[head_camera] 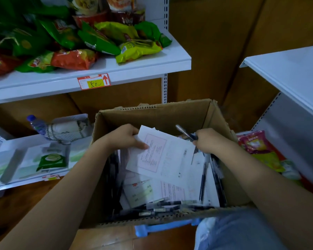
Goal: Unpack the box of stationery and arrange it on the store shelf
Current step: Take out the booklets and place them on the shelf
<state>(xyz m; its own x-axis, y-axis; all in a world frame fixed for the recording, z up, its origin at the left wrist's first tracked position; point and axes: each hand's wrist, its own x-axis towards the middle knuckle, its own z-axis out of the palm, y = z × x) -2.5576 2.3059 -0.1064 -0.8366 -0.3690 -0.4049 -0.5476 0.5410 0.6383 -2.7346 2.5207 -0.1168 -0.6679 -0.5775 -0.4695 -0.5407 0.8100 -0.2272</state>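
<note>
Both hands in the box (163,114) — left hand (126,138) pinches the paper sheet (163,156), right hand (208,141) grips pens (185,131) (several, bunched) — best to lift paper aside first, keeping pens together.

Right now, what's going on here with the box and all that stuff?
A person is unpacking a cardboard box beside store shelves. The left hand holds a sheet of paper over the box, and the right hand grips a few pens. More pens and papers lie loose in the box. The upper left shelf holds snack bags; the right shelf shows nothing on it yet.
</note>
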